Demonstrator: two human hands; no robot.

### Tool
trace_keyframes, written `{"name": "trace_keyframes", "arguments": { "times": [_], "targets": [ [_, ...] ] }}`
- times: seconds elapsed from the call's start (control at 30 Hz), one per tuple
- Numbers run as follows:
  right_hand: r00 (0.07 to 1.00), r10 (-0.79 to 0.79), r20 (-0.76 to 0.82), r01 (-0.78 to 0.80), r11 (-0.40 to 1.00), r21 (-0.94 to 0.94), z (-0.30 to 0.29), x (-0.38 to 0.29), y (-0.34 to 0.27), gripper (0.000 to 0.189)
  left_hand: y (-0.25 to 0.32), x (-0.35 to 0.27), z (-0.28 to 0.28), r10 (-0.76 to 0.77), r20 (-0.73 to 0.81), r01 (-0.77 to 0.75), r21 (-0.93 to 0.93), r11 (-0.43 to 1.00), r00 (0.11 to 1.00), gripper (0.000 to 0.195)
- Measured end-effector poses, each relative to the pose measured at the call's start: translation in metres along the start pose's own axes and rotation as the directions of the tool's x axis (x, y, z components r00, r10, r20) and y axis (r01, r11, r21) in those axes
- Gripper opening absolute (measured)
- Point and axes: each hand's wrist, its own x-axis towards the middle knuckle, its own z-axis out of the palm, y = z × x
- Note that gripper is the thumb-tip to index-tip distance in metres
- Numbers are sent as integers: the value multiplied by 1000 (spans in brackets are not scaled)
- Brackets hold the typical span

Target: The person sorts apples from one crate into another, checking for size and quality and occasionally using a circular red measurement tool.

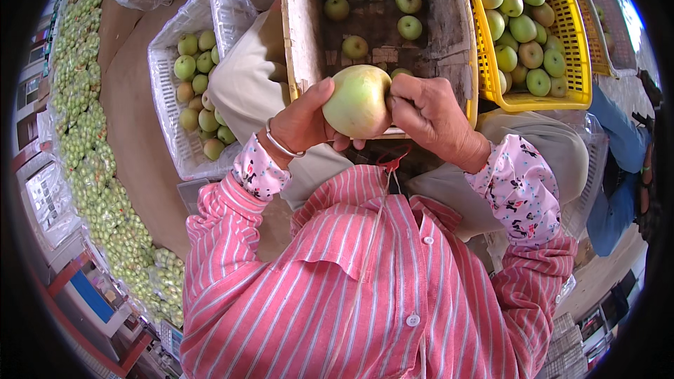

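My left hand [305,123], with a metal bangle at the wrist, cradles a large pale green apple [355,102] from the left and below. My right hand [434,116] is curled against the apple's right end, at its hollow. The right fingertips are partly hidden, so whether they pinch a stem there does not show. Both hands are above the near edge of a worn, lined crate [458,52] between my knees. Several green and reddish apples [355,47] lie spread over its floor. A red loop [392,162] on a cord hangs below the hands.
On the left stands a plastic-wrapped white crate [163,105] of apples. A yellow plastic crate [576,58] heaped with apples is at the right. Beyond the brown floor [139,116] runs a long heap of apples [87,131]. Another person's blue-trousered legs [613,205] are at far right.
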Motion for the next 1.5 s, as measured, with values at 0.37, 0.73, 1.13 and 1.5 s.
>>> {"name": "trace_keyframes", "arguments": {
  "times": [0.37,0.73,1.13,1.5],
  "targets": [
    [944,312,111,-329,840,432,-5,1,1,20,6,0,24,576,190,-355,916,188,795,80],
    [997,7,82,-4,999,-33,7,-3,3,14,-13,-5,-9,-82,-65,90,140,986,995,75],
    [929,304,212,-368,825,428,9,-6,9,21,-16,-11,22,667,209,-337,939,67,715,78],
    [872,175,456,-311,920,241,11,-6,0,19,-33,-22,6,156,-309,-117,139,983,938,78]
  ]
}}
